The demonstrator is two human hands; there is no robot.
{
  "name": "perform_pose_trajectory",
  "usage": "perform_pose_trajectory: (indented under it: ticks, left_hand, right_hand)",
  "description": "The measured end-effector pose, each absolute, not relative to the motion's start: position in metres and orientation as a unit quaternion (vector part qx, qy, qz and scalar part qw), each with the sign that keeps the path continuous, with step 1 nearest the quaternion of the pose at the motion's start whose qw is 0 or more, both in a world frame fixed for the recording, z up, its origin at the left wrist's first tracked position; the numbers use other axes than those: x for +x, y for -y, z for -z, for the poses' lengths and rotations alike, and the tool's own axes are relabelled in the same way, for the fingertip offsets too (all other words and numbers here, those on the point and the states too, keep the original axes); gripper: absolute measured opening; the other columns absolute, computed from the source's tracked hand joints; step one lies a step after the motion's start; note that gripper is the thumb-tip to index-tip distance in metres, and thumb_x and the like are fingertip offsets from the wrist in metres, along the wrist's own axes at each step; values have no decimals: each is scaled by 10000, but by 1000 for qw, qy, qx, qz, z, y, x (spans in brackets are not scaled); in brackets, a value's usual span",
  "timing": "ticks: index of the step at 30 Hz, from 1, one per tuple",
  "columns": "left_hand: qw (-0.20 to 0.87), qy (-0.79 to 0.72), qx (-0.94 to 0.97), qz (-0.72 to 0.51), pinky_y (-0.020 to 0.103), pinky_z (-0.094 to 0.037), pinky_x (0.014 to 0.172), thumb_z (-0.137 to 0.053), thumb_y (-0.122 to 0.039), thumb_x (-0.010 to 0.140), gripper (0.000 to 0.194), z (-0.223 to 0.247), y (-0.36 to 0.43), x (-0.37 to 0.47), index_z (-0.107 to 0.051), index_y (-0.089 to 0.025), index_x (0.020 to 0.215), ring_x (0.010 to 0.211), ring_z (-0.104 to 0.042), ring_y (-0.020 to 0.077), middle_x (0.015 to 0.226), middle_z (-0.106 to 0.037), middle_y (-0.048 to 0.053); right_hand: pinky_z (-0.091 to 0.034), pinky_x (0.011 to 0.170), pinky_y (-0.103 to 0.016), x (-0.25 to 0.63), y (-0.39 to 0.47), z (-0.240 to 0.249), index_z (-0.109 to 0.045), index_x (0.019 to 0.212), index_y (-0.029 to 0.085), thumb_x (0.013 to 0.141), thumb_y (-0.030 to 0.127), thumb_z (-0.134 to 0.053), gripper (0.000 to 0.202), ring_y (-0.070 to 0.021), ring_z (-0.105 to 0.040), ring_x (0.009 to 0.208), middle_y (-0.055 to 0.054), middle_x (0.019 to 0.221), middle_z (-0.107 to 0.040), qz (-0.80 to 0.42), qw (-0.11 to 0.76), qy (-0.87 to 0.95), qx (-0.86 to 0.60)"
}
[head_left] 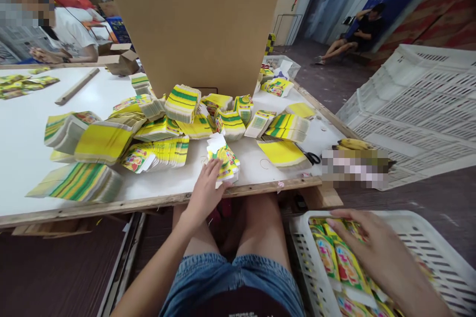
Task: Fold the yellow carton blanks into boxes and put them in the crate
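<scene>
At the near table edge my left hand (207, 185) lies on a small pile of yellow printed cardboard pieces (227, 161), fingers stretched over its left side and thumb by its near end. Over the white plastic basket (412, 220) at my lower right hovers my right hand (375, 245), fingers extended, with no object visible in it. Yellow-green printed packets (344, 262) fill the part of the basket that shows; my hand and forearm cover some of them. Bundles of flat yellow-and-green striped cartons (104, 141) are heaped across the table in front of me.
A tall brown cardboard sheet (197, 25) stands behind the heap. Scissors (312, 157) and bananas (353, 144) lie at the right. White crates (416, 104) are stacked beyond. One person (74, 29) sits at the far left, another (366, 29) at the back right.
</scene>
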State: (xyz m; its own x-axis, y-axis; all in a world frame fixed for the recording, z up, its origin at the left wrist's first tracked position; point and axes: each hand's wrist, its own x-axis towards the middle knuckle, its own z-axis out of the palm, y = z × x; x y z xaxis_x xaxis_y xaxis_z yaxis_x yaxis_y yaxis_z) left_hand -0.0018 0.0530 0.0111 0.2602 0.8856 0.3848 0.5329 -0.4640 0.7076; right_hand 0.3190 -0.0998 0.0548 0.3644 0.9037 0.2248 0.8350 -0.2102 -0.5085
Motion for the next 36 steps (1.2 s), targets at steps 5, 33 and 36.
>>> perform_pose_trajectory:
  ticks: [5, 33, 36]
  left_hand:
    - [248, -454, 755, -403, 482, -451, 1064, -555, -210, 887, 302, -5, -54, -13, -685, -221, 1160, 1267, -544, 283, 1310, -633, 100]
    - [809, -232, 286, -458, 420, -488, 988, -728, -454, 757, 445, -27, 27, 6, -717, -160, 1090, 1094, -652, 316, 1127, -726, 135]
    - [819, -207, 303, -440, 402, -501, 956, -754, -463, 726, 452, -29, 25, 4, -728, -155, 1056, 1056, -666, 311, 1083, -736, 140]
  right_hand:
    - [-498, 664, -361, 254, 81, -45, -729, 846, 252, 776, 537, -618, 314, -254, -649, 722, -64, 834, -747, -287, 340, 535, -718]
    - [-528, 749, -310, 141, 60, -20, -671, 934, 182, 728, 388, -792, 315, -190, -687, 773, -52, 832, -753, -579, 584, 290, -488]
    - [-511, 795, -321, 143, 60, -21, -696, 936, 178, 734, 399, -781, 311, -213, -664, 876, -68, 894, -744, -549, 578, 324, -510]
